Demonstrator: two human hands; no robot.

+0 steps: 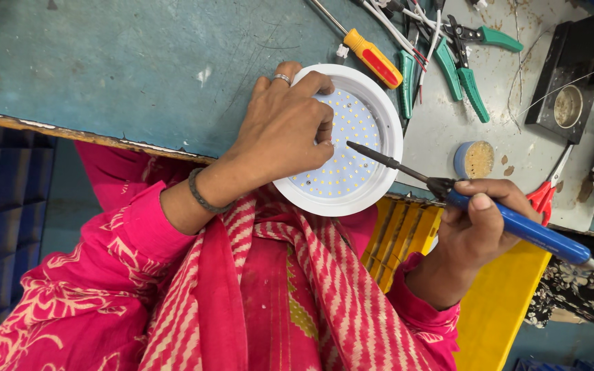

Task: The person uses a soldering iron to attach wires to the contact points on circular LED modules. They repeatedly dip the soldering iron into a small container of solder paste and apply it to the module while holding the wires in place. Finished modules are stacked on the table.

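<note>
My left hand (284, 130) grips a round white lamp panel (359, 148) dotted with several small yellow diodes, holding it at the edge of the blue-green table (139, 69). A ring sits on one finger and a dark band on the wrist. My right hand (472, 233) holds a blue-handled soldering iron (517, 227); its dark tip reaches left and rests over the middle of the panel, close to my left fingertips.
An orange-and-red screwdriver (372, 56), green-handled pliers and cutters (462, 72), loose wires, a small blue tin (474, 159), red cutters (544, 196) and a black holder (565, 96) lie on the grey part of the bench. A yellow crate (503, 295) stands below.
</note>
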